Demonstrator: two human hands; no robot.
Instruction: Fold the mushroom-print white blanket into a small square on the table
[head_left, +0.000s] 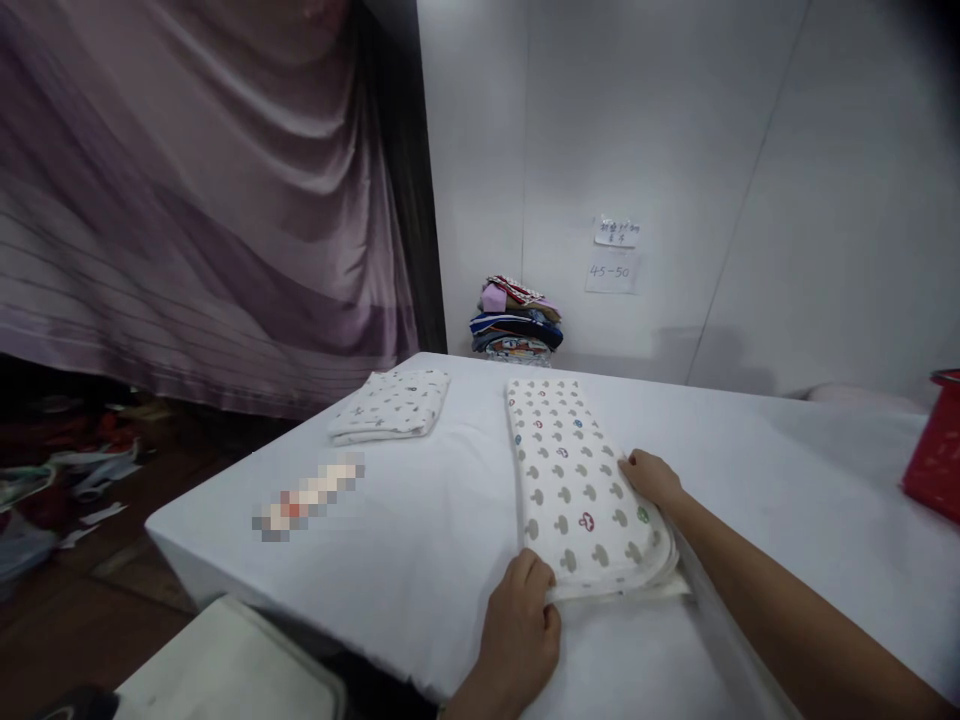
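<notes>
A white cloth printed with mushrooms (566, 480) lies folded in a long strip on the white-covered table (457, 520). My left hand (521, 625) grips its near left corner, thumb and fingers closed on the layered edge. On the right edge, about midway along, my right hand (652, 482) pinches the fabric. Several layers show at the rounded near right corner, and a pale flap hangs below my right forearm. Farther left rests a second folded white cloth with a small print (394, 405), apart from both hands.
Folded fabrics (517, 325) are piled beyond the far table edge by the wall. A red basket (937, 450) stands at the right. A pixelated patch (311, 497) covers something on the left tabletop. A pale seat (232, 665) sits at the near left, and a purple curtain (225, 200) hangs behind.
</notes>
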